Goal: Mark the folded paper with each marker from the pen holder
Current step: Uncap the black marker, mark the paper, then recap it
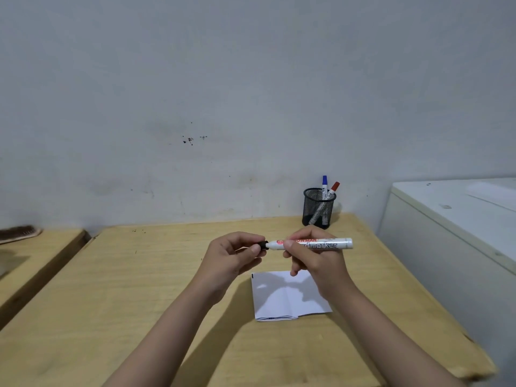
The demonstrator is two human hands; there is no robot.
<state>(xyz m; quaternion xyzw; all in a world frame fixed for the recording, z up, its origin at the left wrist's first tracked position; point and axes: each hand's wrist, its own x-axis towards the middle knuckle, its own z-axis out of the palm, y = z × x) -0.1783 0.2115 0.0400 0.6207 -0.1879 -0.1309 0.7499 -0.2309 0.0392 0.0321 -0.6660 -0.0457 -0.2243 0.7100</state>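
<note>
A white marker [332, 243] with a black cap [263, 245] lies level above the table. My right hand [315, 256] grips its barrel, and my left hand [234, 254] pinches the cap at its left end. Whether the cap is seated or partly off I cannot tell. Below the hands the folded white paper [282, 298] lies flat on the wooden table [139, 275], with a small black mark at its top left corner. At the back right stands a black mesh pen holder [318, 209] with a blue-capped marker [324, 183] and a red-capped marker [334, 187] in it.
A white cabinet or appliance [452, 224] stands right of the table. A second wooden surface [36, 255] with a brush [19, 233] on it sits at the left, behind a gap. The grey wall [251, 107] rises directly behind the table.
</note>
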